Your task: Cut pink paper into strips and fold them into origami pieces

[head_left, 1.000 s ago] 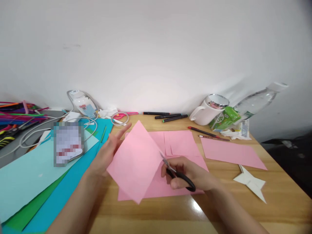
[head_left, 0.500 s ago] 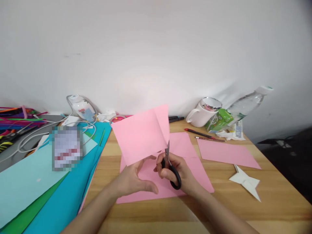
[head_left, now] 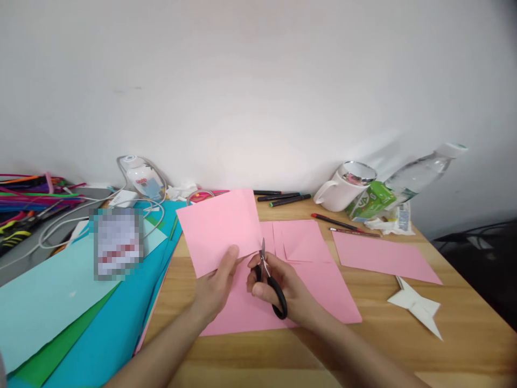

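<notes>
My left hand (head_left: 216,288) pinches the lower edge of a pink paper square (head_left: 218,229), holding it up above the table. Black-handled scissors (head_left: 271,283) are gripped in my right hand (head_left: 286,291), their blades pointing up at the square's right edge. Beneath both hands more pink sheets (head_left: 319,285) lie flat on the wooden table (head_left: 464,345).
Blue and green sheets (head_left: 60,312) overlap at the left beside cables and coloured pipe cleaners (head_left: 28,196). Markers (head_left: 283,197), a white mug (head_left: 343,188), a green carton (head_left: 369,200) and a plastic bottle (head_left: 424,168) stand at the back. Another pink sheet (head_left: 383,256) and a folded white paper star (head_left: 418,307) lie right.
The left hand turned the pink square from a tilted diamond into an upright piece and shifted its grip to the lower edge. The scissors swung from pointing left to pointing up at the paper's edge.
</notes>
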`<state>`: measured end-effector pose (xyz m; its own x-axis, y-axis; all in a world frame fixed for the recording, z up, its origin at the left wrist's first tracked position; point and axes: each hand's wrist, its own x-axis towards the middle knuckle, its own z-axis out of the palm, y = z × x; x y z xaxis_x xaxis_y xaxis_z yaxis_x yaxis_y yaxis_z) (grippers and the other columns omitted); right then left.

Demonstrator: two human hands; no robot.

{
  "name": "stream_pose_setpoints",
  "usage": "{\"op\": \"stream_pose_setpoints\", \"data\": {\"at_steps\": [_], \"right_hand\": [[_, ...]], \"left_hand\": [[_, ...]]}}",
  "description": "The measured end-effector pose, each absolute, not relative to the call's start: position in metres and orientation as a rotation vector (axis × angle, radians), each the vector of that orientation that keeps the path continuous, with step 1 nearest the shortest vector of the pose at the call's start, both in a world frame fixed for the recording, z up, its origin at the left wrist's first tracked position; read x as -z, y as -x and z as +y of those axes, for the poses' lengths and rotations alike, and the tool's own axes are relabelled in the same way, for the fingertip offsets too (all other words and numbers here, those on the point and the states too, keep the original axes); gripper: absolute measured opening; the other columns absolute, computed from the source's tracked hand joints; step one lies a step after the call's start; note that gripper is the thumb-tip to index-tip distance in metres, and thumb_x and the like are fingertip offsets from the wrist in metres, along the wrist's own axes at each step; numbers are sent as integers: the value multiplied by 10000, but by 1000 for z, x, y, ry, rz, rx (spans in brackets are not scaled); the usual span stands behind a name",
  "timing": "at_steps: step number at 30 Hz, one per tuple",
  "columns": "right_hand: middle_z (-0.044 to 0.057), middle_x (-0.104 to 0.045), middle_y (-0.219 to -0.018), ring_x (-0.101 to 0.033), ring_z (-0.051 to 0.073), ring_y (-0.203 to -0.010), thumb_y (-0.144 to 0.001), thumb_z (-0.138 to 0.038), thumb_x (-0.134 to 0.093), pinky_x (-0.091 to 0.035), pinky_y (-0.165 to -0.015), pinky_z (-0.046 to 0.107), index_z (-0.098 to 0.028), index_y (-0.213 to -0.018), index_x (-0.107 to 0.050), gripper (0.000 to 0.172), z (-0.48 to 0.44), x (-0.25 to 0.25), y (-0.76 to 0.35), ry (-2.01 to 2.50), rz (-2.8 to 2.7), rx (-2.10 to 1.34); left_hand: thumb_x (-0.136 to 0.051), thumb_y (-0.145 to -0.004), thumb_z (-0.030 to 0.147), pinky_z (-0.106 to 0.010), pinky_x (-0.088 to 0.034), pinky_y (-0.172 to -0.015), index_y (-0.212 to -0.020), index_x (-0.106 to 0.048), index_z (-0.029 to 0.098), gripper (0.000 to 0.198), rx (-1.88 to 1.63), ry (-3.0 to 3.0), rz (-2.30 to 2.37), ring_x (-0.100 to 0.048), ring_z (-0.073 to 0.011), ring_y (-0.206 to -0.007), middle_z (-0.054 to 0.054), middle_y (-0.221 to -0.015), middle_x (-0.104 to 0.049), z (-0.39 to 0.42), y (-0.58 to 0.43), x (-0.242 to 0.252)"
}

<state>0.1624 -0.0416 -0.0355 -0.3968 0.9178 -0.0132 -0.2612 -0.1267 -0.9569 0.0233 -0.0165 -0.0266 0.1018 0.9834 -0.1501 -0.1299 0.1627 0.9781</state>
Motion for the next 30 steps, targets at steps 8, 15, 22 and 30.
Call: {"op": "stream_pose_setpoints", "data": {"at_steps": [8, 15, 22, 30], "right_hand": [[-11, -492, -688, -407, 115, -614, -608, -529, -719, -338, -572, 252, -189, -765, -512, 427, -43, 27, -135, 819, -1186, -1690], [-15, -502, -693, -444, 125, -644, -602, -459, -748, -367, -617, 267, -191, -812, -518, 411, -36, 30, -131, 828, -1124, -1667], [-21, -491, -689, -424, 115, -635, -631, -427, -740, -344, -606, 250, -178, -790, -542, 356, -35, 21, -141, 834, -1145, -1631], [-36, -461, -666, -424, 116, -644, -642, -362, -751, -343, -615, 244, -184, -774, -540, 307, -29, 22, -145, 823, -1100, -1563]], "left_hand": [[-658, -649, 468, -303, -528, -625, -726, -582, 190, 298, -1249, -723, 1114, -660, -207, -711, 13, -595, -654, -13, -22, 19], [-701, -616, 420, -317, -521, -684, -720, -615, 145, 306, -1327, -681, 1256, -666, -240, -795, -55, -725, -711, -10, -22, 22], [-732, -601, 298, -245, -492, -536, -643, -585, 160, 206, -1317, -534, 997, -602, -130, -530, 25, -553, -637, -6, -33, 6], [-756, -553, 376, -208, -412, -391, -587, -570, 120, 318, -1421, -467, 1114, -532, -104, -417, 4, -500, -583, -2, -54, 0]]}}
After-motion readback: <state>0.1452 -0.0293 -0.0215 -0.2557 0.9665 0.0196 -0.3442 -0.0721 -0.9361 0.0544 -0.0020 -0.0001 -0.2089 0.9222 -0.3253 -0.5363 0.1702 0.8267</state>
